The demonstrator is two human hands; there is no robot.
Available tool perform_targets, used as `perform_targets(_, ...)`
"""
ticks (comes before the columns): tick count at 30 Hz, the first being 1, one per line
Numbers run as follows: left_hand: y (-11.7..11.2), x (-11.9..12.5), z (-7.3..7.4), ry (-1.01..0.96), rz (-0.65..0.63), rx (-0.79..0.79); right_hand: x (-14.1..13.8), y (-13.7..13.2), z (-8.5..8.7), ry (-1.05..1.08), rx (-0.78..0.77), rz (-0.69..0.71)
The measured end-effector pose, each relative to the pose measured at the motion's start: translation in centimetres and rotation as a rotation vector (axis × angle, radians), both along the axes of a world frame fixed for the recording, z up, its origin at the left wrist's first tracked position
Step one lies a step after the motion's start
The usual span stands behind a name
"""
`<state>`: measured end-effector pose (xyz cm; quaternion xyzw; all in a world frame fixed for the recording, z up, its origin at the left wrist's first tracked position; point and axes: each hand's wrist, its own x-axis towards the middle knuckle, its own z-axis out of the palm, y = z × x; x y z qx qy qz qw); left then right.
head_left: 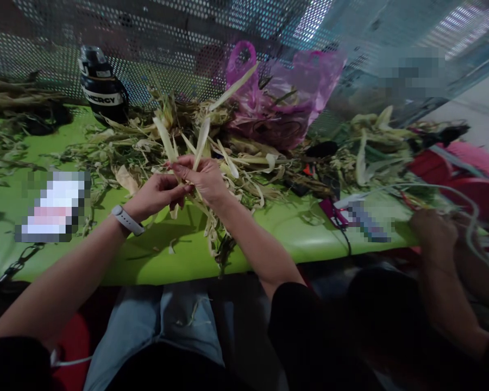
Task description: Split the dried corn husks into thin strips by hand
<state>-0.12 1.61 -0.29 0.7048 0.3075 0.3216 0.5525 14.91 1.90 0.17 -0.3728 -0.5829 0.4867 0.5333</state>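
Both hands meet above the green table point(158, 260), gripping pale strips of corn husk. My right hand point(206, 176) is closed, its fingers pinching a husk strip point(202, 136) that sticks upward. Close against it, my left hand point(158, 193) is closed too, with fingertips at the lower part of the husks; a wristband sits on that wrist. Another long husk strip point(165, 136) rises between the hands. Behind and below them spreads a heap of dry husks and plant scraps point(142, 144). My fingers partly hide where the strips join.
A black bottle point(103, 89) stands at the back left, and a pink plastic bag point(285, 103) at the back centre. Phones lie at left point(52, 206) and right point(369, 220). A perforated metal panel point(167, 49) lines the back. Another person's hands point(434, 231) are at far right, near a white cable point(468, 198).
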Motion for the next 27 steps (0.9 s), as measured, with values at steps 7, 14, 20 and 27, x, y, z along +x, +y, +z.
perform_targets(7,0.0,0.1,0.2,-0.235,0.102,-0.129,1.4,0.4,1.2,-0.045,0.059,-0.032)
perform_targets(14,0.8,0.0,0.0,-0.203,0.184,-0.038,1.6,0.8,0.9,-0.194,0.235,-0.217)
perform_targets(20,0.8,-0.1,-0.3,-0.25,0.231,-0.125,1.3,1.6,-0.1,-0.147,0.091,-0.178)
perform_targets(27,1.0,-0.3,0.1,-0.362,0.29,-0.276,2.8,1.0,1.5,-0.324,-0.047,-0.06)
